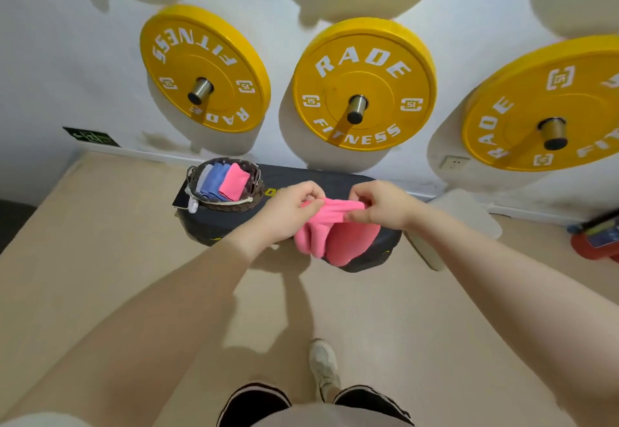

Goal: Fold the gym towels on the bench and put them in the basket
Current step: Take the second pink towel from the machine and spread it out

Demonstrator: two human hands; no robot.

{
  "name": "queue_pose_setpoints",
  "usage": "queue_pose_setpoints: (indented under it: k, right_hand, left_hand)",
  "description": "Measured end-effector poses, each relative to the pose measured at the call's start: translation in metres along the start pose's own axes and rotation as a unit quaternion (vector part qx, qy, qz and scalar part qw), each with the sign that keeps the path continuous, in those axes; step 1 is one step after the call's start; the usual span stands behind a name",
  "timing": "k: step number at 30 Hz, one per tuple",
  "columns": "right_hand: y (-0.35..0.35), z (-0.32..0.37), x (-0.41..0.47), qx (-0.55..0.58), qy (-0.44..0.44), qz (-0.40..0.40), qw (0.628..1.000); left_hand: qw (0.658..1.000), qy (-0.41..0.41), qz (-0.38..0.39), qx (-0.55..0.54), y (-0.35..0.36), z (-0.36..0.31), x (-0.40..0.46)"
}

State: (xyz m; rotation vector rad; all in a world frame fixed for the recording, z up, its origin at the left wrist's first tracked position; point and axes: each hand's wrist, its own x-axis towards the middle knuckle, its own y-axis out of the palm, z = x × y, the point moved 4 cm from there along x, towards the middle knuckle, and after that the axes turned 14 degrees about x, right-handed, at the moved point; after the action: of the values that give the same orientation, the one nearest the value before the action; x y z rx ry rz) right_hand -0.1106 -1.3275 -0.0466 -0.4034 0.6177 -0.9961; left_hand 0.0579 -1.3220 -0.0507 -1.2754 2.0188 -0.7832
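Observation:
A pink towel point(338, 237) hangs bunched above the right half of the black padded bench point(234, 225). My left hand point(291, 205) and my right hand point(382, 204) each pinch its top edge, close together, and its lower part drapes onto the bench. A dark wicker basket point(258, 189) stands on the bench's left end. Inside it lie folded towels side by side: a white one point(204, 177), a blue one point(216, 180) and a pink one point(234, 182).
Three yellow weight plates point(363, 85) hang on pegs on the white wall behind the bench. A dark phone point(181, 200) and a white cloth lie beside the basket. Red equipment point(596, 239) sits on the floor at the far right. My shoe point(323, 363) is below.

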Motion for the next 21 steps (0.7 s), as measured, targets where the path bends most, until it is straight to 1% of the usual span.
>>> queue_pose_setpoints:
  k: [2,4,8,10,12,15,18,20,21]
  right_hand:
    - [-0.005,-0.006,0.020,-0.105,0.020,0.024,0.994]
    - [-0.008,-0.015,0.042,-0.158,0.043,0.031,0.986]
    - [-0.013,-0.033,0.089,-0.170,0.069,0.026,0.983]
    - [-0.017,-0.037,0.118,-0.156,0.081,0.016,0.984]
    - [-0.024,-0.043,0.147,-0.119,0.102,-0.012,0.988]
    - [-0.028,-0.057,0.187,-0.113,0.155,-0.078,0.978]
    - [-0.029,-0.084,0.221,-0.098,0.201,-0.134,0.965]
    - [-0.026,-0.108,0.238,-0.081,0.224,-0.159,0.958]
    - [-0.024,-0.119,0.243,-0.077,0.232,-0.163,0.956]
  left_hand:
    - [0.999,0.003,0.033,0.019,-0.002,0.013,0.021]
    - [0.995,0.020,0.064,0.075,-0.006,0.024,0.046]
    - [0.975,0.038,0.140,0.169,-0.023,0.053,0.101]
    - [0.958,0.046,0.158,0.237,-0.031,0.079,0.131]
    - [0.950,0.031,0.167,0.263,-0.039,0.108,0.163]
    - [0.960,-0.015,0.142,0.241,-0.051,0.150,0.211]
    - [0.980,-0.063,0.122,0.143,-0.051,0.190,0.249]
    - [0.987,-0.061,0.122,0.082,-0.043,0.210,0.265]
    - [0.989,-0.053,0.116,0.076,-0.039,0.218,0.271]
